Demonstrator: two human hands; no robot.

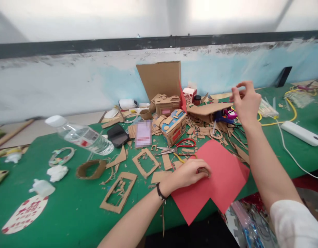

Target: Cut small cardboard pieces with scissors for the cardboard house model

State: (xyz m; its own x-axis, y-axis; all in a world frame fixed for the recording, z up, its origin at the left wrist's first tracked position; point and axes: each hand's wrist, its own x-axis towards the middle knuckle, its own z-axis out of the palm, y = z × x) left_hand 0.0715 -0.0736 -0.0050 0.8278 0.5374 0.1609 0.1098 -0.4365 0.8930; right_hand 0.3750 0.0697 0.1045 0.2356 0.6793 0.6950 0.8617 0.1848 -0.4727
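Observation:
My left hand [191,173], a dark bracelet on its wrist, rests on a red sheet of paper [223,172] at the table's front edge. Its fingers are curled together; what they hold, if anything, is hard to make out. My right hand [246,101] is raised above the table, its fingers bent but apart, with nothing visible in them. Just left of it, a flat cardboard piece [209,109] lies tilted over the scraps. Red-handled scissors [186,143] lie open beyond the paper, beside a blue-and-red cardboard box model [171,127].
Two cardboard frames [119,193] [146,163] and a cardboard ring [91,169] lie left. A water bottle [82,136] leans behind them, near a black phone [118,136]. At right are a white power strip [301,133] and cables. A cardboard panel [164,79] stands against the wall.

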